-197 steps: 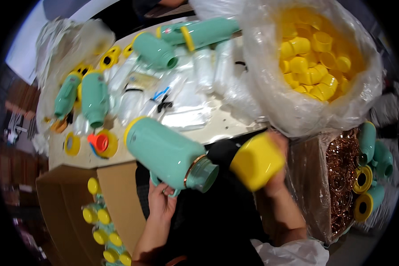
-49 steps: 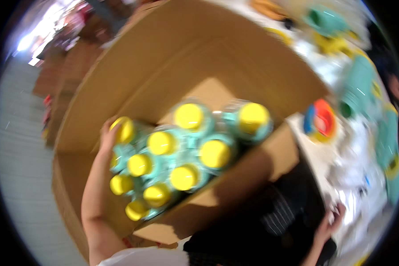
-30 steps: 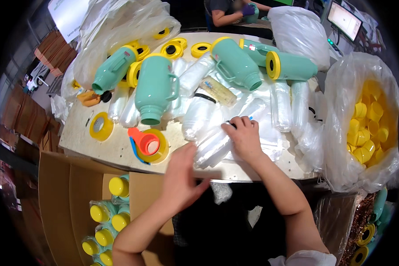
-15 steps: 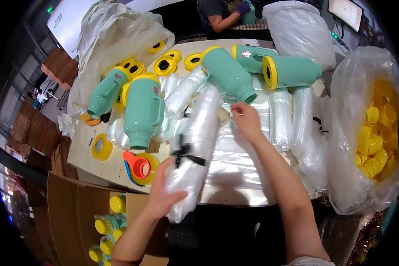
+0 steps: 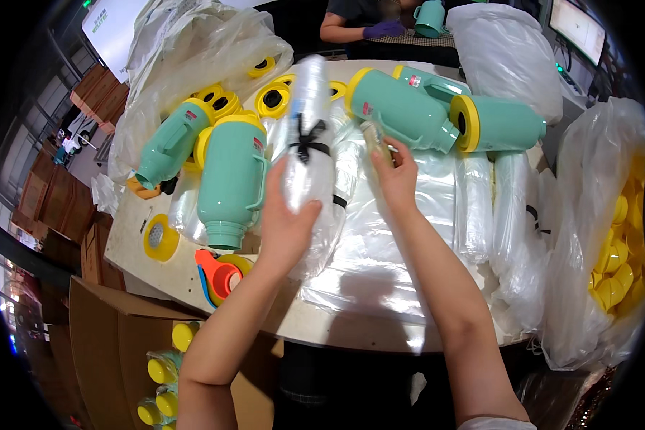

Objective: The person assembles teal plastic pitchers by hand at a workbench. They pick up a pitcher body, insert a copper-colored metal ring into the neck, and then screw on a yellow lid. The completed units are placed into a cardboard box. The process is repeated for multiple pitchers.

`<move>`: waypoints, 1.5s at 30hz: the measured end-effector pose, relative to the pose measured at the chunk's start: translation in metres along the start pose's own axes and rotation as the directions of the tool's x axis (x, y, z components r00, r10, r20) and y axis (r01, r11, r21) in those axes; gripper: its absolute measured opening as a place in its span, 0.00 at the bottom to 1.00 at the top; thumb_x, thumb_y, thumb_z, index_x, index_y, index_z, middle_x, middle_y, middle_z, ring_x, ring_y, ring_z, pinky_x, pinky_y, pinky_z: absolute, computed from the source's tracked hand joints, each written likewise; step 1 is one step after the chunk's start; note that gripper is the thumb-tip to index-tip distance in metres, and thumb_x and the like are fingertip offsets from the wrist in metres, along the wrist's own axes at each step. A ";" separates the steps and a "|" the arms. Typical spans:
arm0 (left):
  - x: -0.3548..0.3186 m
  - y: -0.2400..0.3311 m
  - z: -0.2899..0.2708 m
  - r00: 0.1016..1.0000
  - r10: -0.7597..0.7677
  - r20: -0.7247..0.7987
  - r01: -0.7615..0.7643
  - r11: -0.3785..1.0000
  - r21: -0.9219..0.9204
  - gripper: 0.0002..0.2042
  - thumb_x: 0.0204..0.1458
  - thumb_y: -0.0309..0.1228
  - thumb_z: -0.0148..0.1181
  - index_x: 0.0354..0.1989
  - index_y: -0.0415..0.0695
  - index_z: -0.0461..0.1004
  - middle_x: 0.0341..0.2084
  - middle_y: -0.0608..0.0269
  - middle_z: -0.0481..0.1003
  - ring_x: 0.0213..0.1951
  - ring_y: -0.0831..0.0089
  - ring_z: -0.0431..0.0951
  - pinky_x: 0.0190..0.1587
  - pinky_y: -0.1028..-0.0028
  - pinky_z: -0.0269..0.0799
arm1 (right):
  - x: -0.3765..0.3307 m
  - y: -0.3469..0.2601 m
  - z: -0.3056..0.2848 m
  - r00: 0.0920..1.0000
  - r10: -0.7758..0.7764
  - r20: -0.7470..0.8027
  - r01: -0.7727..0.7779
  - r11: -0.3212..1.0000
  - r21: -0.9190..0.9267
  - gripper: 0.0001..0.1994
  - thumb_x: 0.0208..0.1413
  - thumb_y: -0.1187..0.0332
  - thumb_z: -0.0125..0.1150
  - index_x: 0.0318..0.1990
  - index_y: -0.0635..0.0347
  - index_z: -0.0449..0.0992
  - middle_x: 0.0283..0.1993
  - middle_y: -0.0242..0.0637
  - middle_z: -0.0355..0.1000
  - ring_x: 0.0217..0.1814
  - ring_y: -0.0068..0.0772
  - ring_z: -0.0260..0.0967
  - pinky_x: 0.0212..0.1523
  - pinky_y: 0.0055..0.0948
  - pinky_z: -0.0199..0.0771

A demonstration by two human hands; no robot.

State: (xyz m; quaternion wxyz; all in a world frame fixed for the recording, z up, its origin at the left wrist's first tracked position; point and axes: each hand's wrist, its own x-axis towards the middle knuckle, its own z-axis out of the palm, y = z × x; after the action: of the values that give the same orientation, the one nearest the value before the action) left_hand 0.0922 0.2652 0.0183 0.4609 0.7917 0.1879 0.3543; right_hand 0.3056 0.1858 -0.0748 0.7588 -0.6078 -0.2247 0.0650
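My left hand (image 5: 285,215) is closed round a bundle of rolled clear plastic bags (image 5: 310,183), tied with a black band (image 5: 308,141) and held upright above the table. To its right my right hand (image 5: 398,179) pinches a narrow, pale yellowish thing (image 5: 374,138); its kind is not clear. Beneath that hand lies a flat stack of clear plastic bags (image 5: 380,254). Left of the bundle rests a green vacuum flask (image 5: 231,179) with a handle and yellow base, beside a second green flask (image 5: 172,143). More green flasks (image 5: 401,107) lie on the far right.
Yellow rings (image 5: 272,100) sit at the back. Orange and yellow cup-like parts (image 5: 222,279) lie at the front left edge. An open carton (image 5: 122,322) with yellow-topped flasks stands below. At right a plastic sack (image 5: 580,236) holds yellow parts. Across the table, a person wears purple gloves (image 5: 384,29).
My left hand has raised the bundle away from me and turned it more upright. My right hand has picked up the yellowish thing. The person opposite has lowered a gloved hand.
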 end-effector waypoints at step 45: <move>0.202 0.003 0.090 0.985 0.042 0.165 -0.089 0.953 0.290 0.31 0.44 0.35 0.73 0.54 0.34 0.67 0.43 0.53 0.76 0.44 0.65 0.79 0.49 0.68 0.75 | 0.203 -0.095 -0.087 0.910 -0.210 0.358 0.362 -0.024 -0.932 0.14 0.55 0.62 0.64 0.48 0.51 0.80 0.47 0.34 0.77 0.54 0.42 0.72 0.52 0.46 0.72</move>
State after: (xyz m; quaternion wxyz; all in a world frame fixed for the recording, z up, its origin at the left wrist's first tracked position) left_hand 0.2949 0.3356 0.0703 0.3382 0.8830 0.1756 0.2740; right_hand 0.5061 0.1598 0.0545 0.1127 -0.8937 -0.3678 -0.2310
